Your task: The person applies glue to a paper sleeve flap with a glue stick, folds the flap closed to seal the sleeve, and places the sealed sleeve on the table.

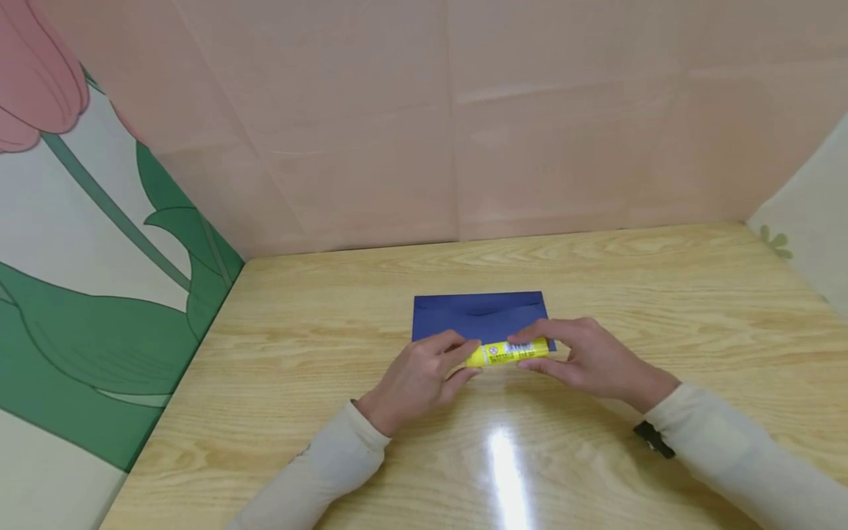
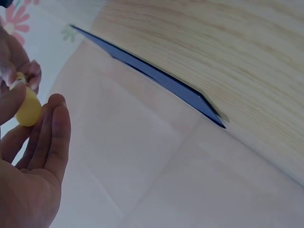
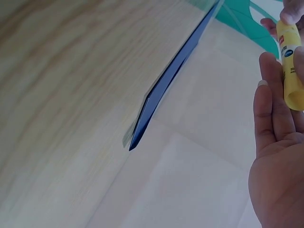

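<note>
Between my two hands is a yellow glue stick (image 1: 501, 353), lying sideways above the near edge of a dark blue envelope (image 1: 457, 315). My left hand (image 1: 424, 374) pinches its left, capped end between thumb and fingers. The right hand (image 1: 586, 359) grips the body from the other end, thumb below and fingers above. In the left wrist view the rounded yellow end of the glue stick (image 2: 29, 110) shows between thumb and fingers. The right wrist view has the printed barrel of the glue stick (image 3: 290, 66) against the fingers. The envelope lies flat, its flap side up.
A light wood-grain table (image 1: 298, 309) carries the envelope. Behind it rises a pale pink covering (image 1: 371, 132), and a tulip-patterned panel (image 1: 99, 346) borders the left side. A dark band (image 1: 654, 439) hangs under the right sleeve.
</note>
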Action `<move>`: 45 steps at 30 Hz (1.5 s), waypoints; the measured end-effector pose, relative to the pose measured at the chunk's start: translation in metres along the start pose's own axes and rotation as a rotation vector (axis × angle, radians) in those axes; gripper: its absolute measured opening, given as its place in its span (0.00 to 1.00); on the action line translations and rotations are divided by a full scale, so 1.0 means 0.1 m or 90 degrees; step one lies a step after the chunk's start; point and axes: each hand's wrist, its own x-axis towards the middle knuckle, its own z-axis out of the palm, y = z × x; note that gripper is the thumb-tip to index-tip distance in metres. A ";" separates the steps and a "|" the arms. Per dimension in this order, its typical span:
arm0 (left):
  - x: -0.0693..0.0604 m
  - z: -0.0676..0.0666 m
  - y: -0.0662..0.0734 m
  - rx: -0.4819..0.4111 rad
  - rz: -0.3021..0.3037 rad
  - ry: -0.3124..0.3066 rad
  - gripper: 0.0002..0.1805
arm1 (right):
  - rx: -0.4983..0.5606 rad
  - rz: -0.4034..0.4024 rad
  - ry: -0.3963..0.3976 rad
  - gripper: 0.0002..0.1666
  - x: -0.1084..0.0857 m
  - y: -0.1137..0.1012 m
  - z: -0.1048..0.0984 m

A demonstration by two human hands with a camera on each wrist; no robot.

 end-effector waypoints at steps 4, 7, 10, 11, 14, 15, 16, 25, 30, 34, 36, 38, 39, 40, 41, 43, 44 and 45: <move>0.00 0.00 0.01 0.010 0.005 0.004 0.17 | 0.004 0.006 -0.005 0.22 0.00 -0.01 0.00; 0.00 0.01 0.01 0.021 0.013 0.007 0.17 | 0.013 0.007 -0.009 0.22 0.00 -0.02 0.00; 0.00 0.01 0.01 0.033 0.023 0.011 0.17 | 0.020 0.009 -0.011 0.23 0.00 -0.03 0.00; 0.00 0.01 0.01 0.037 0.026 0.012 0.17 | 0.020 0.009 -0.011 0.23 0.00 -0.03 0.00; 0.00 0.01 0.01 0.048 0.034 0.013 0.17 | 0.019 0.009 -0.011 0.24 0.00 -0.02 0.00; 0.00 0.01 0.01 0.051 0.035 0.012 0.17 | 0.021 0.008 -0.012 0.24 0.00 -0.02 0.00; 0.00 0.01 0.01 0.055 0.038 0.012 0.17 | 0.021 0.007 -0.012 0.24 0.00 -0.03 0.00; 0.01 -0.01 0.01 0.068 0.044 0.005 0.17 | 0.034 0.004 -0.015 0.24 0.00 -0.03 0.01; 0.01 -0.01 0.01 0.066 0.049 0.001 0.17 | 0.040 0.002 -0.017 0.24 0.00 -0.03 0.01; 0.01 0.00 0.00 0.055 0.045 0.003 0.17 | 0.031 0.006 -0.010 0.23 0.00 -0.03 0.02; 0.01 0.00 0.01 0.045 0.035 0.002 0.16 | 0.028 0.015 -0.011 0.22 0.00 -0.03 0.02; 0.01 0.01 0.01 0.041 0.023 -0.006 0.16 | 0.019 0.031 -0.024 0.22 0.00 -0.04 0.03; 0.01 0.02 0.01 0.042 0.017 -0.012 0.16 | 0.009 0.041 -0.035 0.21 0.00 -0.04 0.03; 0.02 0.02 0.02 0.046 0.012 -0.019 0.17 | -0.005 0.049 -0.046 0.21 0.00 -0.04 0.04; 0.02 0.03 0.02 0.052 0.007 -0.025 0.17 | -0.018 0.057 -0.058 0.21 0.00 -0.04 0.04; 0.01 0.04 0.03 0.071 0.002 -0.037 0.18 | -0.043 0.067 -0.075 0.21 0.01 -0.05 0.05; 0.01 0.05 0.03 0.079 -0.002 -0.041 0.18 | -0.054 0.069 -0.078 0.21 0.02 -0.05 0.06; 0.01 0.05 0.03 0.082 -0.006 -0.043 0.18 | -0.063 0.071 -0.078 0.20 0.02 -0.05 0.07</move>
